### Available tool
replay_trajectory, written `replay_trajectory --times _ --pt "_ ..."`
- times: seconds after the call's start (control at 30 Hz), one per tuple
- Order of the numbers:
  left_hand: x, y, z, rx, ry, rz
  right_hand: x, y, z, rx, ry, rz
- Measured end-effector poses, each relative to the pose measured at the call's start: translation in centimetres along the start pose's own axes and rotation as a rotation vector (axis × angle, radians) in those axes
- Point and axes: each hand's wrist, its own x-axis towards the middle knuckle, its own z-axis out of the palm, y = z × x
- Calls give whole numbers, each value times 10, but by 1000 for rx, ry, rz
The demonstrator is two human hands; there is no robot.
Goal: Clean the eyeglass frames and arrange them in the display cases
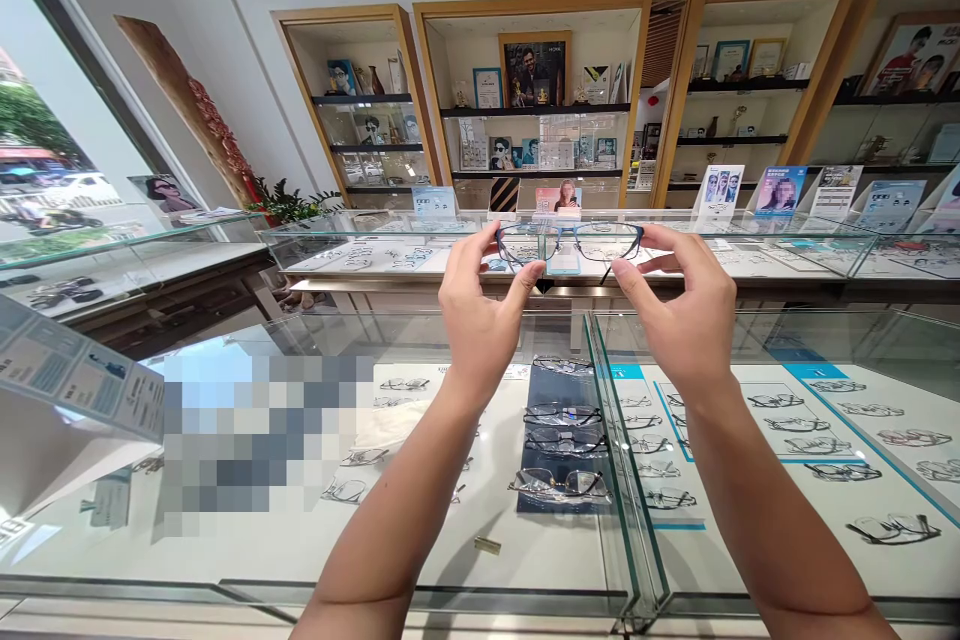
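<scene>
A pair of eyeglasses (pixel 568 242) with a thin dark blue frame and clear lenses is held up in front of me, above the glass display cases. My left hand (pixel 484 305) grips its left side between thumb and fingers. On the opposite side, my right hand (pixel 686 305) pinches the frame near the hinge. One dark temple tip shows below the right lens, close to my right thumb. Under my hands, several more eyeglasses (pixel 566 442) lie on a dark blue panel (pixel 559 503) inside the case.
A glass showcase (pixel 450 575) spans the near side, with a vertical glass seam (pixel 626 480) between its two sections. A folded price card (pixel 82 370) stands on its left. Farther back runs another glass counter (pixel 375 255) with upright cards. Wooden-framed shelves (pixel 532 5) line the wall.
</scene>
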Motion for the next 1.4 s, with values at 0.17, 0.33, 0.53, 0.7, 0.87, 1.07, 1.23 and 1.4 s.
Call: replay_trajectory --times 0.17,0.33,0.53,0.7,0.87,1.07,1.23,1.4 --pt "0 -1 0 -2 3 7 0 1 1 1 2 -3" --pt "0 -2 1 -4 1 4 -1 1 1 -2 1 -5" --pt "0 0 1 -13 3 5 0 0 1 2 0 2" --pt "0 1 0 -6 1 4 0 -1 1 -2 -7 10" --pt "0 1 0 -2 3 9 0 -1 1 -10 -7 10" --pt "-1 2 0 -1 -1 1 0 -2 1 -2 -11 22" --pt "-2 4 2 -11 0 -5 -1 -1 1 15 -3 20" --pt "-4 3 6 -63 -32 -56 0 2 2 36 3 7"
